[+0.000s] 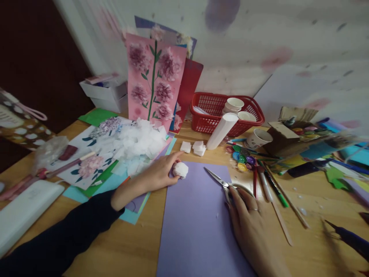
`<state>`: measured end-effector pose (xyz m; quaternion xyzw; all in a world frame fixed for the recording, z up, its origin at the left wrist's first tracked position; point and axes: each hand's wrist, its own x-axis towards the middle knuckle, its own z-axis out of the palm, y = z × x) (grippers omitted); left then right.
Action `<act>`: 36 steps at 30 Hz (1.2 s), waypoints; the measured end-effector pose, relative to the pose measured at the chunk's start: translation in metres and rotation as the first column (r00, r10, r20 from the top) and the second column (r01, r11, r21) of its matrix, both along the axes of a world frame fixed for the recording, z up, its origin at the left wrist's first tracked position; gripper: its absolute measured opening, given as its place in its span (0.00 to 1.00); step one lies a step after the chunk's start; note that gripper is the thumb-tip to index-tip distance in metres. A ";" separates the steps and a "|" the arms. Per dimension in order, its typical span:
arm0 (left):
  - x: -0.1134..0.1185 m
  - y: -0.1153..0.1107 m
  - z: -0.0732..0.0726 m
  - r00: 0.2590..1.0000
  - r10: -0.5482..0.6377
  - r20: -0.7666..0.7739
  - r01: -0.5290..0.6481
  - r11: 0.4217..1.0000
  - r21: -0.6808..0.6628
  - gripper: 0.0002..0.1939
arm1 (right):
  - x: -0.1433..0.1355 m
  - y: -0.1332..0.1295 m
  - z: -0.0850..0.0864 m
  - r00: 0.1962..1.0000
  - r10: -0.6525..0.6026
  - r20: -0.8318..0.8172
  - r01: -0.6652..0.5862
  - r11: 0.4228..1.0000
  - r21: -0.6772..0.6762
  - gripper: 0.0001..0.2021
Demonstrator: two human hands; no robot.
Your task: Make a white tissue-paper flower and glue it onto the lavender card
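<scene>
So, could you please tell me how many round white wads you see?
1: the white wad, between thumb and forefinger of the left hand, at one corner of the purple sheet. The fluffy white pile could hide others.

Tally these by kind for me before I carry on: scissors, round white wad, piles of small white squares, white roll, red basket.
Scissors: 1
Round white wad: 1
Piles of small white squares: 2
White roll: 1
Red basket: 1
Total: 6

Scissors (225,184) partly hidden under right fingers (238,200); dark sleeve (72,232) cut off
</scene>
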<state>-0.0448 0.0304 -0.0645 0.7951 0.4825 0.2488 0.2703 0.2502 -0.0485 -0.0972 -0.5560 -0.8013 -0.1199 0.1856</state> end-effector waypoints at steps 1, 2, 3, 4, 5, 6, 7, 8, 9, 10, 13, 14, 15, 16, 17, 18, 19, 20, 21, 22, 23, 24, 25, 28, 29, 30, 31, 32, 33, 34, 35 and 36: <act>0.001 -0.001 0.001 1.000 0.014 0.022 -0.014 1.000 -0.007 0.37 | -0.001 -0.003 0.003 1.000 -0.003 -0.006 0.003 1.000 -0.017 0.20; 0.002 -0.002 0.002 0.998 0.035 0.053 -0.034 0.999 -0.019 0.37 | -0.002 -0.006 0.005 1.000 -0.008 -0.018 0.007 0.999 -0.039 0.21; 0.003 -0.003 0.003 0.994 0.060 0.088 -0.057 0.998 -0.036 0.38 | -0.003 -0.009 0.007 0.999 -0.015 -0.037 0.013 0.998 -0.059 0.21; 0.004 -0.003 0.004 0.989 0.089 0.121 -0.083 0.995 -0.053 0.38 | -0.003 -0.012 0.009 0.998 -0.022 -0.056 0.018 0.997 -0.077 0.21; 0.006 -0.004 0.004 0.983 0.113 0.147 -0.104 0.992 -0.070 0.38 | -0.003 -0.014 0.010 0.997 -0.029 -0.075 0.022 0.995 -0.095 0.21; 0.007 -0.004 0.005 0.978 0.133 0.162 -0.121 0.989 -0.082 0.38 | -0.003 -0.015 0.010 0.995 -0.031 -0.089 0.022 0.994 -0.107 0.21; 0.008 -0.004 0.004 0.975 0.148 0.167 -0.135 0.987 -0.090 0.38 | -0.002 -0.015 0.009 0.995 -0.029 -0.098 0.018 0.993 -0.116 0.21; 0.009 -0.004 0.003 0.973 0.159 0.165 -0.146 0.985 -0.091 0.38 | -0.001 -0.015 0.009 0.994 -0.026 -0.102 0.014 0.993 -0.117 0.20; 0.009 -0.004 0.002 0.973 0.166 0.158 -0.153 0.984 -0.089 0.38 | -0.001 -0.015 0.008 0.995 -0.022 -0.097 0.012 0.994 -0.110 0.20; 0.009 -0.004 0.000 0.976 0.165 0.145 -0.154 0.985 -0.082 0.38 | -0.001 -0.015 0.007 0.996 -0.018 -0.086 0.010 0.995 -0.095 0.20; 0.008 -0.006 -0.004 0.990 0.132 0.058 -0.130 0.991 -0.032 0.36 | -0.002 -0.014 0.007 0.999 -0.014 -0.030 0.013 0.999 -0.036 0.21; 0.008 -0.008 -0.005 0.993 0.120 0.017 -0.120 0.993 -0.009 0.35 | -0.003 -0.014 0.007 1.000 -0.016 -0.014 0.015 1.000 -0.022 0.22; 0.008 -0.009 -0.004 0.994 0.107 -0.022 -0.106 0.994 0.018 0.33 | -0.004 -0.014 0.008 1.000 -0.017 -0.005 0.017 1.000 -0.013 0.22; 0.009 -0.011 -0.003 0.994 0.091 -0.055 -0.088 0.995 0.048 0.31 | -0.004 -0.014 0.008 1.000 -0.017 -0.002 0.017 1.000 -0.005 0.22; 0.011 -0.012 -0.001 0.994 0.074 -0.084 -0.067 0.994 0.081 0.29 | -0.004 -0.014 0.007 1.000 -0.015 -0.004 0.015 1.000 0.001 0.22; 0.014 -0.013 0.001 0.992 0.061 -0.110 -0.049 0.992 0.114 0.25 | -0.003 -0.014 0.007 1.000 -0.015 -0.011 0.015 1.000 0.008 0.22; 0.018 -0.015 0.003 0.989 0.057 -0.137 -0.037 0.989 0.145 0.22 | -0.001 -0.013 0.006 1.000 -0.018 -0.020 0.019 1.000 0.019 0.21; 0.023 -0.015 0.005 0.983 0.063 -0.170 -0.034 0.985 0.171 0.21 | 0.001 -0.012 0.004 0.999 -0.025 -0.028 0.026 0.999 0.032 0.21; 0.028 -0.016 0.007 0.975 0.080 -0.207 -0.039 0.980 0.195 0.20 | 0.004 -0.011 0.003 0.999 -0.039 -0.035 0.041 0.998 0.043 0.21; 0.033 -0.015 0.008 0.964 0.099 -0.247 -0.045 0.976 0.214 0.19 | 0.008 -0.010 0.002 0.997 -0.058 -0.042 0.060 0.997 0.050 0.21; 0.037 -0.015 0.008 0.953 0.108 -0.284 -0.042 0.973 0.228 0.18 | 0.012 -0.010 0.001 0.996 -0.076 -0.046 0.079 0.995 0.053 0.21; 0.041 -0.013 0.008 0.944 0.105 -0.311 -0.031 0.971 0.235 0.16 | 0.016 -0.010 0.000 0.994 -0.094 -0.050 0.097 0.994 0.048 0.21; 0.043 -0.011 0.008 0.941 0.088 -0.326 -0.009 0.972 0.236 0.14 | 0.020 -0.011 0.000 0.992 -0.112 -0.055 0.114 0.993 0.037 0.20; 0.042 -0.001 0.008 0.956 -0.043 -0.291 0.103 0.976 0.193 0.12 | 0.032 -0.015 0.001 0.983 -0.167 -0.069 0.168 0.986 0.005 0.19; 0.040 0.003 0.009 0.959 -0.106 -0.263 0.153 0.975 0.163 0.13 | 0.035 -0.017 0.002 0.980 -0.187 -0.073 0.187 0.982 -0.007 0.18; 0.038 0.007 0.010 0.959 -0.168 -0.228 0.200 0.972 0.127 0.14 | 0.037 -0.020 0.004 0.976 -0.203 -0.077 0.202 0.979 -0.015 0.19; 0.037 0.010 0.011 0.958 -0.219 -0.186 0.238 0.968 0.084 0.16 | 0.040 -0.022 0.007 0.975 -0.208 -0.081 0.207 0.978 -0.024 0.19; 0.036 0.011 0.012 0.956 -0.256 -0.142 0.263 0.964 0.039 0.18 | 0.042 -0.024 0.010 0.975 -0.203 -0.088 0.201 0.979 -0.028 0.19; 0.036 0.011 0.012 0.957 -0.271 -0.099 0.273 0.962 0.000 0.20 | 0.045 -0.027 0.013 0.976 -0.196 -0.097 0.194 0.981 -0.026 0.18; 0.036 0.009 0.013 0.962 -0.264 -0.065 0.263 0.965 -0.020 0.23 | 0.049 -0.029 0.017 0.975 -0.194 -0.105 0.193 0.981 -0.018 0.18; 0.037 0.005 0.012 0.970 -0.237 -0.048 0.237 0.971 -0.020 0.25 | 0.053 -0.031 0.020 0.973 -0.205 -0.107 0.206 0.979 0.001 0.17; 0.038 0.001 0.012 0.981 -0.187 -0.056 0.187 0.982 -0.004 0.28 | 0.059 -0.032 0.023 0.965 -0.241 -0.100 0.243 0.970 0.013 0.17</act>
